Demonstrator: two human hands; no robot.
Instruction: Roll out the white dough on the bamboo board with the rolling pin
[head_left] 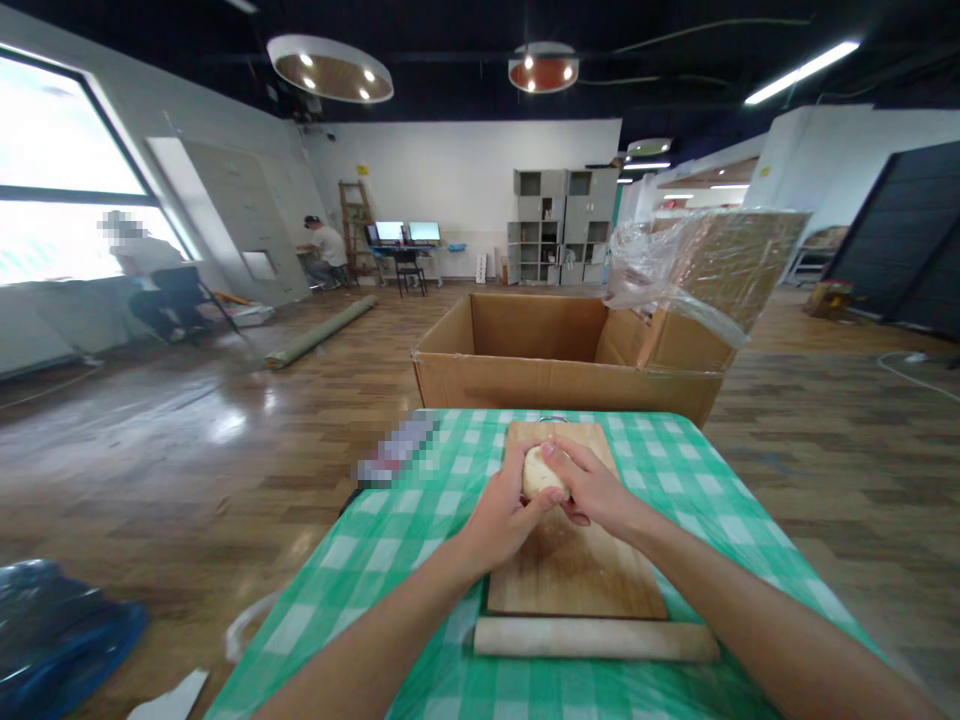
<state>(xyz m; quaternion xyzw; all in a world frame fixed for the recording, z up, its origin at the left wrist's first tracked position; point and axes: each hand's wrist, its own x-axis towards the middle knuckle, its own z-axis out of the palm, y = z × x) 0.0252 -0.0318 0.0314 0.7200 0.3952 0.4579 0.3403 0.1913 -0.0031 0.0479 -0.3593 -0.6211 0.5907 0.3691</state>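
A pale ball of dough [541,476] is cupped between my two hands over the far half of a wooden cutting board [570,575]. My left hand [504,512] wraps its left side, with the thumb along the near edge. From the right, my right hand [592,487] closes on the dough, its thumb on top and its fingers curled below. Whether the dough touches the board is hidden by my hands. A wooden rolling pin [592,638] lies crosswise at the board's near edge, below both wrists.
The board rests on a table with a green and white checked cloth [405,545]. A blurred flat object [399,450] lies at its far left corner. Beyond stands a large open cardboard box [517,375] with plastic wrap [660,260]. Two people sit in the background at left.
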